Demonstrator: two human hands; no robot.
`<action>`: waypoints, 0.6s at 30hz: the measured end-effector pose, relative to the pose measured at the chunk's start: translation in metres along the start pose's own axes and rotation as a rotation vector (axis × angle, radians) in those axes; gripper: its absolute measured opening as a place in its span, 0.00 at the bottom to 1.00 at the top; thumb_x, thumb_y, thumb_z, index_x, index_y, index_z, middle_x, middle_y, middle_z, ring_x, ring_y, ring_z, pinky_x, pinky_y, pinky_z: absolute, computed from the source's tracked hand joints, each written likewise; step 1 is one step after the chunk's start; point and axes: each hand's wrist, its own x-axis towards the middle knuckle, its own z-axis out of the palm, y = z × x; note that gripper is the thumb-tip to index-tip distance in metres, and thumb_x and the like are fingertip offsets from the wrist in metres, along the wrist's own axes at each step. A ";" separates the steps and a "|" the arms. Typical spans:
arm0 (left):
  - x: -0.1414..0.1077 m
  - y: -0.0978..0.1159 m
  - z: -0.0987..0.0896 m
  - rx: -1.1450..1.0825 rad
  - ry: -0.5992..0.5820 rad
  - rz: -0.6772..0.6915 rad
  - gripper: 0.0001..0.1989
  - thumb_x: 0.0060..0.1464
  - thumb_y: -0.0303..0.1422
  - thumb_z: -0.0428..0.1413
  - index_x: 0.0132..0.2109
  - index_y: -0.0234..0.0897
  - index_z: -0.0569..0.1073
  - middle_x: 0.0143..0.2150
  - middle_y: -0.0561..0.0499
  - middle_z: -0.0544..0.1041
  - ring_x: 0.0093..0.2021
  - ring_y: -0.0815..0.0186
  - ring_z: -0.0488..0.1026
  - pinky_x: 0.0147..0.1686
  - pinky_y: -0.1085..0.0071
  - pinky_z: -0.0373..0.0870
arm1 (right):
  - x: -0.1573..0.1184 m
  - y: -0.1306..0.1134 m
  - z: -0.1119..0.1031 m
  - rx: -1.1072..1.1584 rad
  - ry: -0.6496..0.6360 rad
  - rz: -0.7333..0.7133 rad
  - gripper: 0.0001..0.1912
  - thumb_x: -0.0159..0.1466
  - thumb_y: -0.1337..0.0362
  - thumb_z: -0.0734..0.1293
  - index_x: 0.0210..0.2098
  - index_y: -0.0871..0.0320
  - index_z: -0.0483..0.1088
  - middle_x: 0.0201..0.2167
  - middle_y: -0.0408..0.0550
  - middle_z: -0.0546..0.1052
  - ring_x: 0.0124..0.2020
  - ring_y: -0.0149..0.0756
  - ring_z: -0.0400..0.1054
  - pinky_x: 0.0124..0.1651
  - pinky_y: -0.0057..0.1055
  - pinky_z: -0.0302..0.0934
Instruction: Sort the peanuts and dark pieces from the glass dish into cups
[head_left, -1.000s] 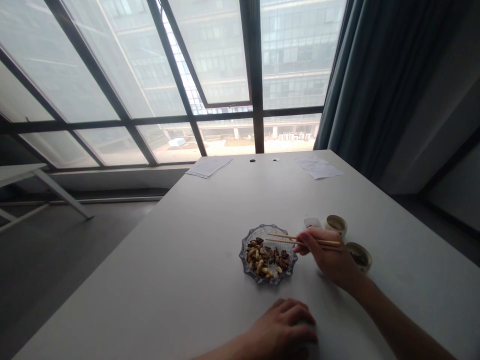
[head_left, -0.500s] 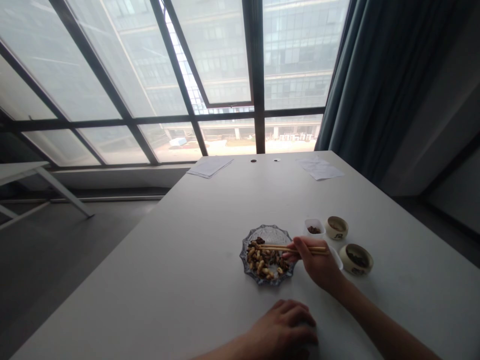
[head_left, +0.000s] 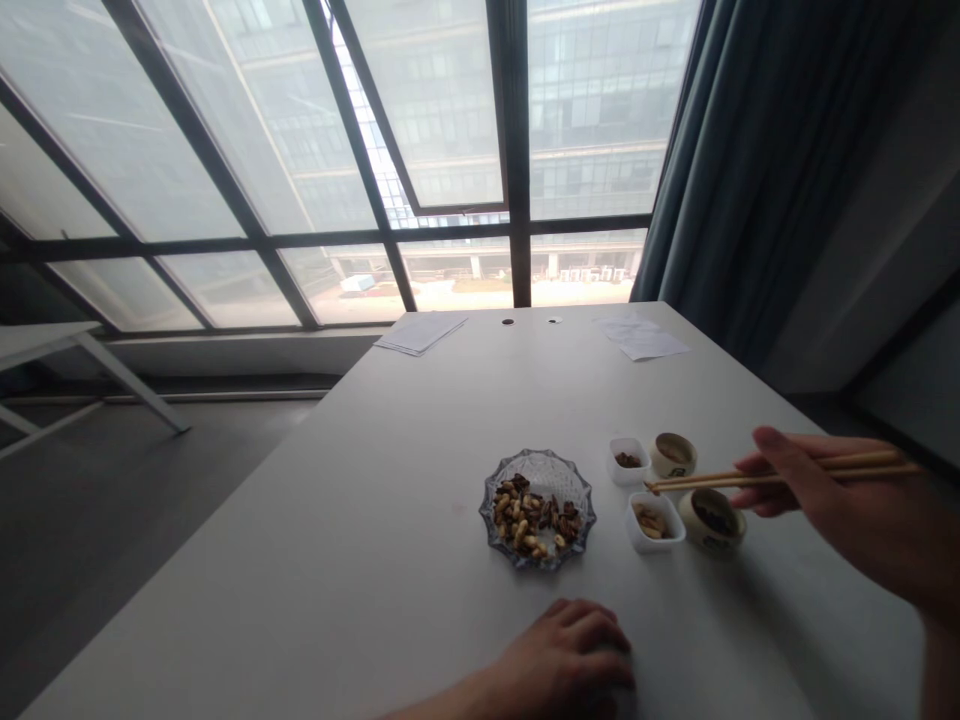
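We are resting our left hand (head_left: 566, 645) on the bench (head_left: 360, 520), its curled fingers leaving us unable to tell whether it is holding anything. Our right hand (head_left: 847, 500) is gripping chopsticks (head_left: 750, 480), their tips pointing near the nearer white tub (head_left: 657, 542). Leftward, a glass dish (head_left: 555, 466) is holding peanuts (head_left: 520, 532). Papers (head_left: 420, 333) are lying beyond.

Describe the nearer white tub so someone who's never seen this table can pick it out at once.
On the white table, find the scalloped glass dish. To its right sits the nearer white tub, with a round cream pot just right of that. Pale tan pieces inside set it apart from the farther white tub, which holds dark pieces.
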 end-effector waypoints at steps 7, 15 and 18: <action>0.001 0.002 -0.003 0.010 0.019 0.003 0.11 0.71 0.35 0.69 0.56 0.46 0.79 0.62 0.50 0.82 0.67 0.56 0.77 0.70 0.64 0.70 | 0.004 0.013 0.001 -0.010 -0.287 -0.003 0.33 0.58 0.28 0.78 0.29 0.53 0.87 0.27 0.57 0.88 0.24 0.57 0.86 0.23 0.39 0.83; 0.000 0.001 -0.002 0.002 0.002 0.006 0.13 0.70 0.35 0.69 0.57 0.45 0.77 0.63 0.50 0.82 0.68 0.56 0.76 0.71 0.62 0.70 | -0.004 -0.001 0.029 0.194 -0.141 -0.042 0.30 0.65 0.33 0.78 0.36 0.56 0.87 0.30 0.58 0.89 0.29 0.52 0.87 0.31 0.38 0.85; 0.000 0.000 0.000 0.000 0.032 0.013 0.11 0.71 0.36 0.68 0.56 0.45 0.77 0.63 0.51 0.82 0.68 0.57 0.76 0.72 0.63 0.69 | -0.014 -0.002 0.075 0.297 -0.340 -0.141 0.29 0.72 0.36 0.72 0.38 0.56 0.86 0.33 0.55 0.89 0.32 0.45 0.87 0.34 0.34 0.83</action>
